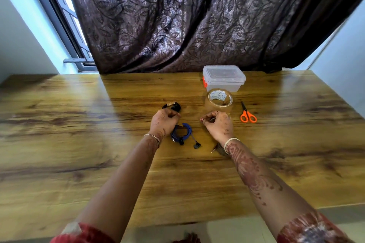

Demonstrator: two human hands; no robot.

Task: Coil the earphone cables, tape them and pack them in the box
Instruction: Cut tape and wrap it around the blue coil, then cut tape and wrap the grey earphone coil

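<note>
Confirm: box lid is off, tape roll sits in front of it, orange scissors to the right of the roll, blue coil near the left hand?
Not quite. The head view shows the lid on the clear box, closed. The rest holds: the tape roll sits just in front of it, the orange scissors lie to the roll's right, and the blue coil lies beside the left hand.

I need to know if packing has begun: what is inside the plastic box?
The box stands shut at the table's far edge, lid on. Nothing shows through its cloudy walls, but they are too hazy to be sure. The blue earphones still lie outside, by the left hand.
</note>
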